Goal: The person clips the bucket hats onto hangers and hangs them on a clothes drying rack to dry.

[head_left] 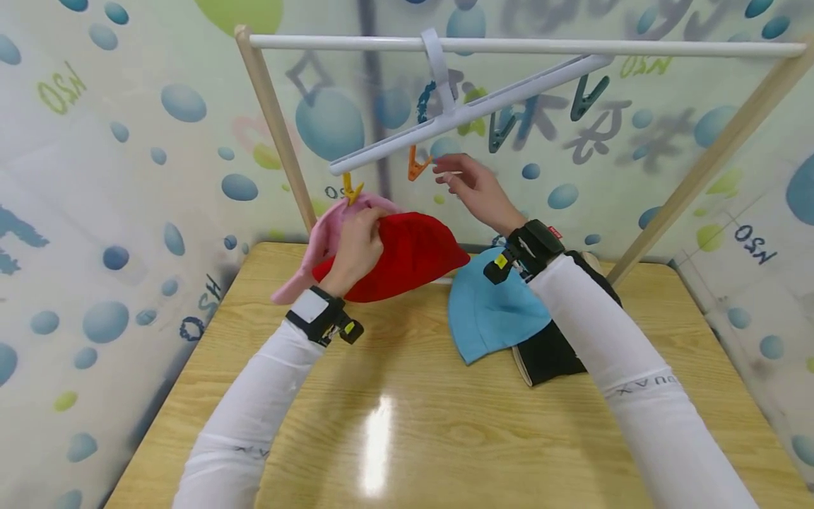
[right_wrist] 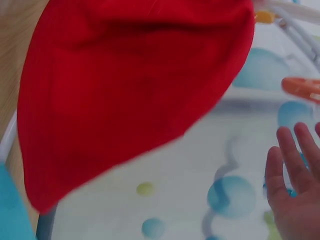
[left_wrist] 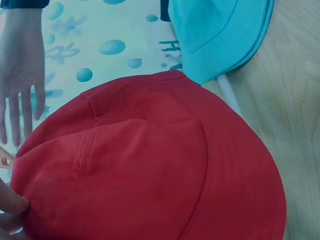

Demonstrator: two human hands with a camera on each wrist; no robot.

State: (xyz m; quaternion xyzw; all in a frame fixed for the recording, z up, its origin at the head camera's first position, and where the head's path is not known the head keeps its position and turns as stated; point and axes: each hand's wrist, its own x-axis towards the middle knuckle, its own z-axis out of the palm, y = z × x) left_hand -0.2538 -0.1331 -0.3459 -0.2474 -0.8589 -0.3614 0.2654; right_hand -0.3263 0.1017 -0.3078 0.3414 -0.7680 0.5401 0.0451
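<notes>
From the head view I have the red hat [head_left: 407,258] held up in the air over the back edge of the table [head_left: 458,438], a little left of that edge's middle. My left hand [head_left: 359,244] pinches it at its upper left, and from that grip the long axis of the hat runs off to the right, with the brim along the lower side. My right hand [head_left: 477,191] is released, its fingers extended and holding nothing. What I judge matters most now is how the orange clip [head_left: 412,168] lies: just left of the right fingertips in the head view, at nearly their height, and up and to the right of the left hand's grip. The right hand is clearly the nearer one, and the right wrist view shows a gap between its fingers and the clip. The red hat sits below that clip, so the pinched side would have to rise to meet it. The clip hangs under the hanger [head_left: 509,97], which slopes down to the left, where the yellow clip [head_left: 349,191] bears the pink hat [head_left: 324,237], partly behind the red one. Near the table's back edge, right of the middle, lies the blue hat [head_left: 492,311].
</notes>
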